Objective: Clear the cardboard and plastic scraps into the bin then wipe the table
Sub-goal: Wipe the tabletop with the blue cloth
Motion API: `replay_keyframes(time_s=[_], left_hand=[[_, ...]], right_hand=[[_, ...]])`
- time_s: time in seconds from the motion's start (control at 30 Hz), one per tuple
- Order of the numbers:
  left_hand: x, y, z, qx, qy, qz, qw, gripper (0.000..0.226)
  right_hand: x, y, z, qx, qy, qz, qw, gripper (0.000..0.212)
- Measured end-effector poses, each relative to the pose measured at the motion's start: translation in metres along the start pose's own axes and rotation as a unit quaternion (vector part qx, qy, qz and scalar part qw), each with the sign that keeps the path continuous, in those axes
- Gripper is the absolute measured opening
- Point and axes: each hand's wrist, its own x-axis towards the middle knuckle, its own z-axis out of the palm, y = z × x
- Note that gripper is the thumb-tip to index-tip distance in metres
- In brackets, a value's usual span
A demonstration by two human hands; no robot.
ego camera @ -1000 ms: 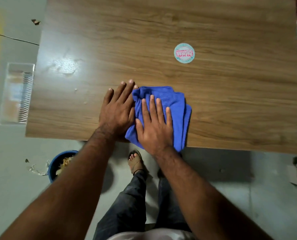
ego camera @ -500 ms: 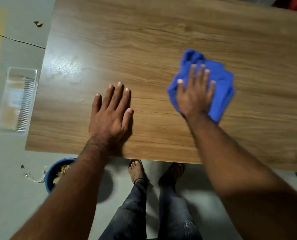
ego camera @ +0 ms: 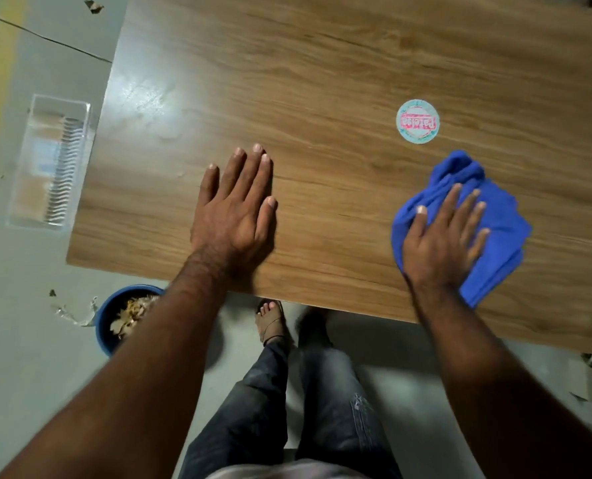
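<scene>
Pressing down on a crumpled blue cloth [ego camera: 494, 209], the right hand [ego camera: 443, 240] lies flat with its fingers straight and slightly spread, so its grip is open and nothing is curled round the fabric. That cloth sits on the desk [ego camera: 339, 63] near its front edge, toward the right side, bunched into folds beyond the fingertips. Well apart to the left, the left hand [ego camera: 234, 212] rests palm-down on the bare wood, fingers straight and close together, its grip likewise open and holding nothing.

Just beyond the cloth lies a round sticker [ego camera: 417, 121], pale teal with pink-red lettering across the middle; the writing appears upside down and is too blurred to read.

Wood-grain laminate covers the desk, with a glossy, smeared patch of reflected light near its left edge. Below the front-left corner, a blue bin [ego camera: 106, 326] stands on the grey floor, partly hidden by the left forearm, with pale scraps inside. A few small scraps lie on the floor beside it. A clear plastic tray [ego camera: 51, 160] rests on the floor left of the desk. A yellow stripe runs along the far left.
</scene>
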Motion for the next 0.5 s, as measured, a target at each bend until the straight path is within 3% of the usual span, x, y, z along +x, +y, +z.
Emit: replay_keyframes(time_s=[0.07, 0.17, 0.27, 0.4, 0.5], left_hand=[[-0.001, -0.003, 0.002, -0.001, 0.001, -0.001, 1.000, 0.066], [0.000, -0.005, 0.005, 0.013, 0.011, -0.001, 1.000, 0.065], [-0.002, -0.005, 0.007, 0.023, 0.021, 0.000, 1.000, 0.064], [0.000, -0.006, 0.007, 0.020, 0.008, 0.000, 1.000, 0.066], [0.000, -0.002, 0.004, 0.011, -0.001, 0.000, 1.000, 0.066]], right_hand=[[-0.015, -0.034, 0.000, 0.020, 0.019, -0.059, 0.998, 0.066], [-0.028, -0.104, 0.000, 0.052, 0.001, -0.214, 0.975, 0.065], [0.007, -0.146, 0.002, 0.075, -0.001, -0.285, 0.956, 0.063], [0.091, -0.090, 0.013, 0.054, -0.003, -0.162, 0.985, 0.068], [0.073, -0.030, 0.007, 0.027, 0.008, -0.083, 0.996, 0.066]])
